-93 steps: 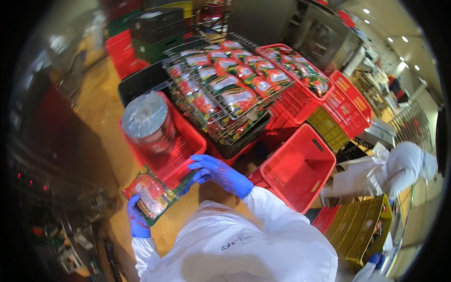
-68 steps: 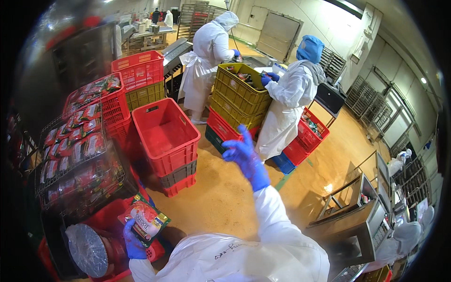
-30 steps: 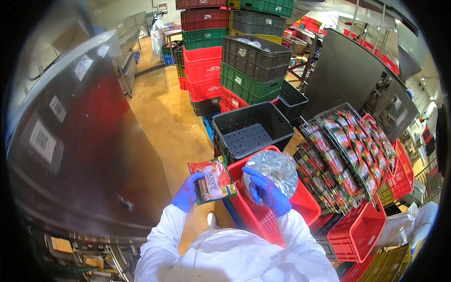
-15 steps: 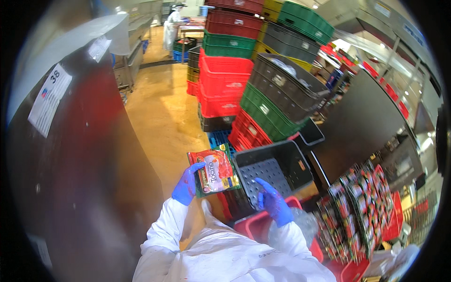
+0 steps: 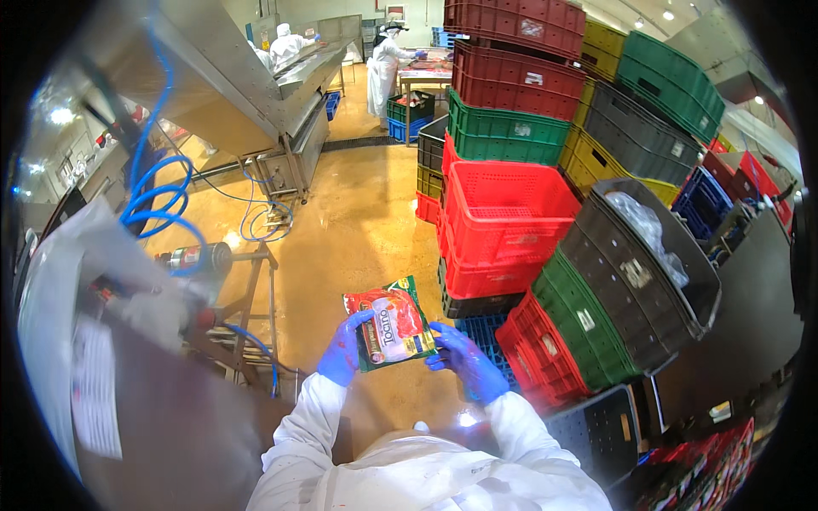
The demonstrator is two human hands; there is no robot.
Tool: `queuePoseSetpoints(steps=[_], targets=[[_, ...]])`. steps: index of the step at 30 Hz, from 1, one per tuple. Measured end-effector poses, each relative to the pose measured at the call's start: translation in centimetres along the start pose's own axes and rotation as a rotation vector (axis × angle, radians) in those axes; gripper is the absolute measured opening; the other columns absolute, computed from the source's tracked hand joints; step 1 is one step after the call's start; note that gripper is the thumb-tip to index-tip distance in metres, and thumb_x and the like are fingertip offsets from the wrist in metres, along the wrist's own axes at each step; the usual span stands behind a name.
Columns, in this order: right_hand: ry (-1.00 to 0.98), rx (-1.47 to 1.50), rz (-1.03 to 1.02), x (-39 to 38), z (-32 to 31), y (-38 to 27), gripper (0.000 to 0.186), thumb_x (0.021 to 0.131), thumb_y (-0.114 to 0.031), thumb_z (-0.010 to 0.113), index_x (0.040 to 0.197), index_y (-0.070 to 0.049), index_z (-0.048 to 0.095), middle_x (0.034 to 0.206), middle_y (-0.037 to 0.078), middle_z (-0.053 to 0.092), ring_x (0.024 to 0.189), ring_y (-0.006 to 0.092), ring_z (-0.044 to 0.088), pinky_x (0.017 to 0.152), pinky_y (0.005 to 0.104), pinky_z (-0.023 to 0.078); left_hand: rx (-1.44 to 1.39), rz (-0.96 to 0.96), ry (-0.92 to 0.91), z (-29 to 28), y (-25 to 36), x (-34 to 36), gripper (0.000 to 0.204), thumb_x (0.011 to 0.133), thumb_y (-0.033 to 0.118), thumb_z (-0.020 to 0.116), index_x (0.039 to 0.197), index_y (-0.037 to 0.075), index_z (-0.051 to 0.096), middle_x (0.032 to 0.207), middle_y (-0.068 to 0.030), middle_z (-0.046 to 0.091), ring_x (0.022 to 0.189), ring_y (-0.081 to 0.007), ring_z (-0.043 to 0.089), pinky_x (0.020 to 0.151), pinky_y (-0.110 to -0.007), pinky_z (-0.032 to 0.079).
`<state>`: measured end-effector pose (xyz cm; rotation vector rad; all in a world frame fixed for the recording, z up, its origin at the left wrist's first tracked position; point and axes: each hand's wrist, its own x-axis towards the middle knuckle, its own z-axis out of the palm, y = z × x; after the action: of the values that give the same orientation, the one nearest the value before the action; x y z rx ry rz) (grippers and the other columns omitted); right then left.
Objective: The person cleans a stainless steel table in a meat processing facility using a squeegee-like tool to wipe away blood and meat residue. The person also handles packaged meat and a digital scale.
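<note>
I hold a red and green printed plastic food package (image 5: 388, 324) in front of my body, above the floor. My blue-gloved left hand (image 5: 339, 353) grips it at the left side, thumb over its face. My blue-gloved right hand (image 5: 473, 362) is at the right edge, fingertips closed on the package. The floor (image 5: 328, 255) shows beyond it, and a blue pallet (image 5: 483, 345) lies under crates to the right.
Tall crate stacks (image 5: 511, 217) stand right; a black crate (image 5: 588, 434) and wire-racked packages (image 5: 699, 468) sit lower right. A dark panel (image 5: 162, 400), coiled blue hose (image 5: 166, 192) and steel conveyor (image 5: 298, 102) are left. Co-workers in white (image 5: 382, 72) stand at far tables.
My view has moved forward and up the aisle; the black crate and racked packages slid toward the lower right. My right hand has come onto the package, which my left hand still holds.
</note>
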<state>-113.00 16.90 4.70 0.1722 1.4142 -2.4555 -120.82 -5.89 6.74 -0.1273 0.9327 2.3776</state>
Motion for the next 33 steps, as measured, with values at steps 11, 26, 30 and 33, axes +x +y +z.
queuePoseSetpoints(steps=[11, 26, 30, 33], targets=[[-0.214, 0.031, 0.061, 29.8, -4.3, -4.8, 0.039, 0.096, -0.033, 0.048, 0.118, -0.002, 0.056, 0.107, 0.011, 0.063, 0.089, 0.0180, 0.063, 0.075, 0.0314, 0.052, 0.126, -0.025, -0.039, -6.3, 12.3, 24.3, 0.054, 0.095, 0.041, 0.048, 0.130, 0.001, 0.046, 0.122, -0.0117, 0.059, 0.104, -0.0232, 0.062, 0.090, -0.039, 0.051], [0.246, -0.213, 0.043, 60.3, -4.6, -19.6, 0.026, 0.090, -0.023, 0.060, 0.106, -0.003, 0.059, 0.091, 0.002, 0.062, 0.076, 0.0073, 0.057, 0.063, 0.0230, 0.045, 0.923, -0.310, -0.209, -14.1, 28.6, 60.8, 0.052, 0.094, 0.047, 0.048, 0.115, 0.001, 0.058, 0.109, -0.0088, 0.062, 0.094, -0.0154, 0.059, 0.086, -0.029, 0.045], [0.169, -0.270, 0.030, 72.7, -7.2, -22.6, 0.028, 0.089, -0.025, 0.061, 0.107, -0.003, 0.061, 0.089, 0.002, 0.063, 0.073, 0.0062, 0.056, 0.059, 0.0220, 0.045, 0.644, -0.255, -0.249, -13.8, 34.8, 69.2, 0.052, 0.094, 0.045, 0.049, 0.123, 0.002, 0.053, 0.115, -0.0091, 0.060, 0.100, -0.0150, 0.059, 0.091, -0.032, 0.045], [0.002, -0.441, -0.039, 83.8, -6.8, -25.5, 0.030, 0.089, -0.025, 0.062, 0.108, -0.001, 0.061, 0.092, 0.001, 0.063, 0.080, 0.0087, 0.055, 0.070, 0.0243, 0.047, 0.436, -0.276, -0.187, -13.3, 41.1, 74.7, 0.057, 0.095, 0.048, 0.045, 0.129, 0.002, 0.047, 0.121, -0.0098, 0.056, 0.108, -0.0168, 0.054, 0.098, -0.034, 0.042]])
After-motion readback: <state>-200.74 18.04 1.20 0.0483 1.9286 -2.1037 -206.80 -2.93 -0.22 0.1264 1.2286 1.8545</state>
